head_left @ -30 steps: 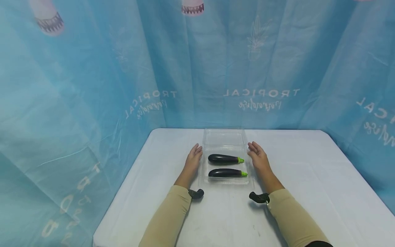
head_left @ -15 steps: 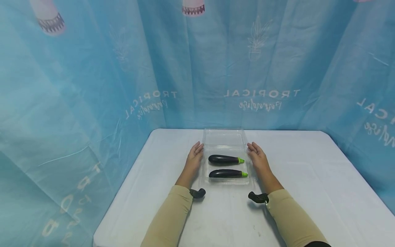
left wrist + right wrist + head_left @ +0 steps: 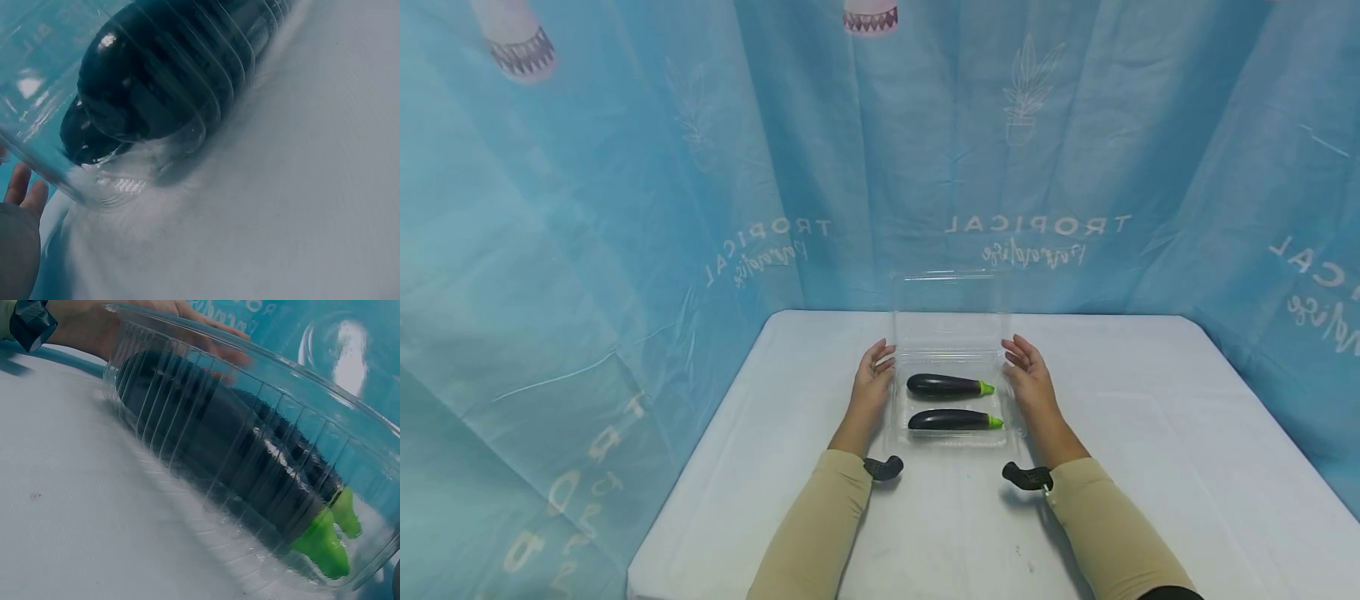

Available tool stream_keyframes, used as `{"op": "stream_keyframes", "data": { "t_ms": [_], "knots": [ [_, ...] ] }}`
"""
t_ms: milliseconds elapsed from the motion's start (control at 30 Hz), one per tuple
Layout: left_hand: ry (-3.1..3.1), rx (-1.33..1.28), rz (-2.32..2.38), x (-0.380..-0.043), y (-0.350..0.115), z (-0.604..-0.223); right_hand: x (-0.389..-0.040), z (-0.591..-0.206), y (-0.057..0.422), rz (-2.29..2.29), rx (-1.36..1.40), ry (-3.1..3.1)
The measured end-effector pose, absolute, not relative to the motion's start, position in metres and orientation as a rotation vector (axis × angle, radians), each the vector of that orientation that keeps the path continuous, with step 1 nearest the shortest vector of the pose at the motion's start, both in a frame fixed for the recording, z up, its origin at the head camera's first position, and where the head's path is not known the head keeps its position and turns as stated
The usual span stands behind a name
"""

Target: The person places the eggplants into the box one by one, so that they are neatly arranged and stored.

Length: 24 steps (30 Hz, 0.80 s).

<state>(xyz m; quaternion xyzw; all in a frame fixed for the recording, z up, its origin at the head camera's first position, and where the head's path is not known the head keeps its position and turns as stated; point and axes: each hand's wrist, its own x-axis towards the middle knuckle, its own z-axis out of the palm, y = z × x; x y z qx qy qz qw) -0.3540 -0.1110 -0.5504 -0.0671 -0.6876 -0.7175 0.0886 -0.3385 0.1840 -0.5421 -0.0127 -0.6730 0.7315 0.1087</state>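
A clear plastic clamshell box (image 3: 951, 442) lies opened out on the white table, its hinged lid (image 3: 951, 287) tilted up at the far side. Two eggplants with bright green stems, a far eggplant (image 3: 943, 386) and a near eggplant (image 3: 955, 420), lie crosswise in the base. My left hand (image 3: 872, 379) is at the box's left side, fingertips right at the lid's lower edge by the hinge. On the opposite side my right hand (image 3: 1028, 381) mirrors it, fingers extended along the lid's right edge. Through the ribbed wall in the right wrist view, the left fingers (image 3: 228, 353) look loosely straight.
A white cloth-covered table (image 3: 1112, 400) carries the box near its far edge. Behind and to the left hangs a blue printed curtain (image 3: 925, 167). Black wrist cameras (image 3: 883, 468) jut inward from both sleeves.
The lid has swung up from lying back to standing taller above the far table edge. Both hands have shifted slightly forward along the box sides. The eggplants stay in place.
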Motion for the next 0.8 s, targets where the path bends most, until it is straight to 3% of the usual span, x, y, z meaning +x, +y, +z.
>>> {"op": "stream_keyframes", "data": {
  "t_ms": [500, 800],
  "knots": [
    [-2.318, -0.12, -1.866, -0.352, -0.122, -0.548, -0.326, -0.545, 0.191, 1.921, -0.213, -2.135],
    [-2.642, -0.382, -1.688, -0.353, -0.154, -0.528, -0.325, -0.544, 0.216, 1.767, 0.015, -2.358]
  ]
}}
